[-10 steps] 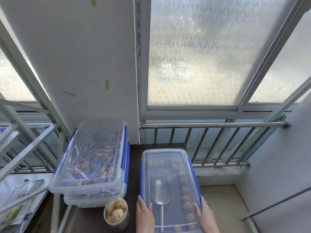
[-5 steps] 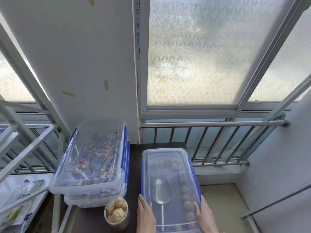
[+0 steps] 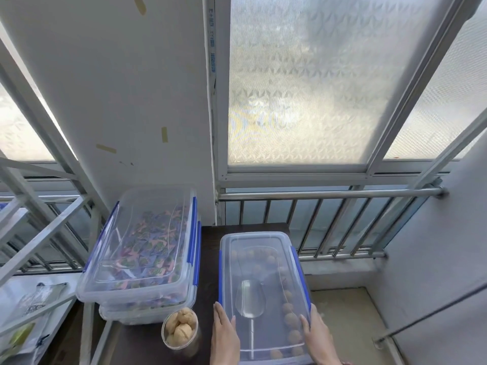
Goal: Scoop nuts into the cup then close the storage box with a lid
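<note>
We see the table (image 3: pixel 210 233) under the window (image 3: pixel 303 83), with the railing (image 3: pixel 329 193) behind it; the box (image 3: pixel 263 291) sits on the table's right part, its lid (image 3: pixel 266 262) on top; inside lie the scoop (image 3: pixel 250 299) in the middle and nuts (image 3: pixel 290 317) along the right and far sides; the cup (image 3: pixel 180 330) stands near left of the box, nuts in it; two stacked bins (image 3: pixel 142 254) lie left, behind the cup; our left hand (image 3: pixel 224 335) rests on the lid's near left edge, our right hand (image 3: pixel 319 335) on its near right edge.
</note>
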Motion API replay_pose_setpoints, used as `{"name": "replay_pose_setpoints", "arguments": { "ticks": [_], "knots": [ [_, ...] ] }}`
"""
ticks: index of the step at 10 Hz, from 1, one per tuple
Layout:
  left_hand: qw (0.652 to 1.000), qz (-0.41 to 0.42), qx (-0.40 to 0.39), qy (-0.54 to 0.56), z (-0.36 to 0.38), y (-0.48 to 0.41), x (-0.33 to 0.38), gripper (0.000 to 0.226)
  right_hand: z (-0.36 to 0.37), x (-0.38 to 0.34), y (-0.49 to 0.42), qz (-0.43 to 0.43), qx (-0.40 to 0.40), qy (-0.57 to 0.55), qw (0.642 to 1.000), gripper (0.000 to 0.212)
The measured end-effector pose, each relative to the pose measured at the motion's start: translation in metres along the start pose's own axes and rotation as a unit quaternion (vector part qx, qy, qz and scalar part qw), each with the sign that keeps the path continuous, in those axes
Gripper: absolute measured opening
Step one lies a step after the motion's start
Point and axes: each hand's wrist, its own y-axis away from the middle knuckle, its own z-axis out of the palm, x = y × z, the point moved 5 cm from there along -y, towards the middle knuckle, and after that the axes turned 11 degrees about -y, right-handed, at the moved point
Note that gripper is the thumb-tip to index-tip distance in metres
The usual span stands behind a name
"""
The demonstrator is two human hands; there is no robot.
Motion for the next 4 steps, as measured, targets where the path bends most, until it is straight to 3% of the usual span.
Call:
{"name": "replay_pose_setpoints", "arguments": {
  "ticks": [2,4],
  "knots": [
    [0.999,-0.033,-0.021,-0.001,-0.009,0.002,0.001,0.068,-0.004,-0.007,0.0,0.008,-0.011,-0.018,1.0,0.047],
    [0.996,-0.034,-0.082,-0.012,-0.025,0.001,0.001,0.067,-0.005,-0.015,-0.01,0.042,-0.021,0.052,0.998,0.055]
  ]
}}
